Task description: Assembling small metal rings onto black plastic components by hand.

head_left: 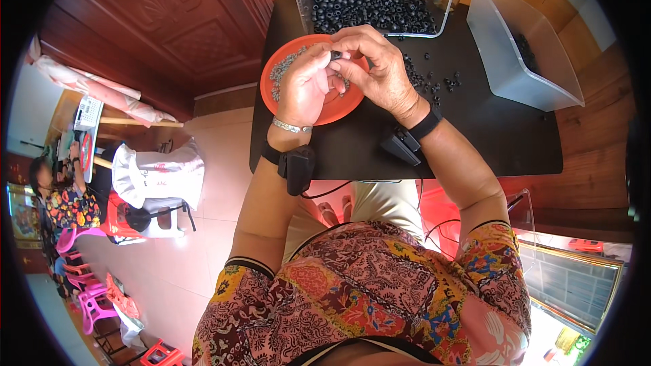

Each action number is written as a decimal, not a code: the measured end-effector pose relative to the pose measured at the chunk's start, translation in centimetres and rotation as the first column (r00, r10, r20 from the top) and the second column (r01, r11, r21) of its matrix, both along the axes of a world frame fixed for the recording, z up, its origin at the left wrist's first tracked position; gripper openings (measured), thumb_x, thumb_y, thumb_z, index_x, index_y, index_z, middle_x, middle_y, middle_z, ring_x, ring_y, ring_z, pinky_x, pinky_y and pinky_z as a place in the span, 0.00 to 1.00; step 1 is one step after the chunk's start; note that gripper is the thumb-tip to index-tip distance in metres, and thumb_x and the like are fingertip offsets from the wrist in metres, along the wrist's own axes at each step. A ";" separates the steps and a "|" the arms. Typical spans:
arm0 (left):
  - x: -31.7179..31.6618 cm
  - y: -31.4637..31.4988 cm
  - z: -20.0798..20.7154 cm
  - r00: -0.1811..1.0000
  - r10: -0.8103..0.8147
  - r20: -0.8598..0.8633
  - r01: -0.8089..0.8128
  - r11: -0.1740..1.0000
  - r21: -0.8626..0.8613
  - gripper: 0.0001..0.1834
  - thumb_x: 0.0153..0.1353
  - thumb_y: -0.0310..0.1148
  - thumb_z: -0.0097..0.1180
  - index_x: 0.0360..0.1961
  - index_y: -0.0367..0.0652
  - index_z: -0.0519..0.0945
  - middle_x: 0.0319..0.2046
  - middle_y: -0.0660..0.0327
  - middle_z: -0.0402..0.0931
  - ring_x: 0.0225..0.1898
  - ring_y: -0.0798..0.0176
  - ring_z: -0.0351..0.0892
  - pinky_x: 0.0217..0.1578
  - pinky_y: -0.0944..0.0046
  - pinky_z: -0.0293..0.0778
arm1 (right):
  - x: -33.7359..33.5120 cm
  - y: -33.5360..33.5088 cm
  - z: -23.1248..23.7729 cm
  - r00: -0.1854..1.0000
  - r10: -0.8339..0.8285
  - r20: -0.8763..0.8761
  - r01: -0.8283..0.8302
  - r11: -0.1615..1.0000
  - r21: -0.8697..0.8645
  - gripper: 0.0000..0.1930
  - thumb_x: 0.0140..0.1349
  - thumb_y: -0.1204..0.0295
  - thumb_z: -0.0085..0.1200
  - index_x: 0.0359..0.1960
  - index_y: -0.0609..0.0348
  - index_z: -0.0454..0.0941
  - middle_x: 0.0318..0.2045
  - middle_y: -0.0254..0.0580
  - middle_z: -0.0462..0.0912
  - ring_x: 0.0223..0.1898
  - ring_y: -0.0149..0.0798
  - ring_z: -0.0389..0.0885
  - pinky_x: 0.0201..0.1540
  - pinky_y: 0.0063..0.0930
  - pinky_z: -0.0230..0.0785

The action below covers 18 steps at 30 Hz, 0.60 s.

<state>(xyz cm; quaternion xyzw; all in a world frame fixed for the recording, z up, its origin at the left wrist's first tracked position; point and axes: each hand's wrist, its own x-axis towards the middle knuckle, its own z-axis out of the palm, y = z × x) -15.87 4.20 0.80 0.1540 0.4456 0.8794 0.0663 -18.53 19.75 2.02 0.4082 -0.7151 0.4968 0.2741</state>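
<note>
My left hand point(303, 85), right hand point(383, 71) pinch black piece point(335, 55) over bowl point(329, 112) of grey bits point(277, 76); twelve o'clock, box point(446, 17) of black parts point(369, 1); two o'clock, bin point(508, 83), dark pieces point(525, 53) inside.

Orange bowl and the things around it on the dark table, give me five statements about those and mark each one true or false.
1. The left hand and right hand meet above the orange bowl. True.
2. A small black piece is at the fingertips. True.
3. The small pieces in the orange bowl are bright red. False: the grey pieces there are not red.
4. The clear bin beyond the bowl holds a heap of black pieces. True.
5. The frosted bin stands left of the bowl. False: it is to the right.
</note>
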 end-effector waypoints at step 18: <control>-1.5 -3.3 -1.0 0.861 0.422 0.284 -0.436 0.900 -0.016 0.12 0.62 0.37 0.48 0.34 0.39 0.76 0.30 0.58 0.77 0.28 0.61 0.77 0.28 0.66 0.69 | -1.6 1.7 -1.0 0.997 -0.080 0.016 0.062 0.870 0.490 0.08 0.51 0.75 0.60 0.34 0.57 0.79 0.33 0.40 0.80 0.38 0.44 0.77 0.43 0.33 0.71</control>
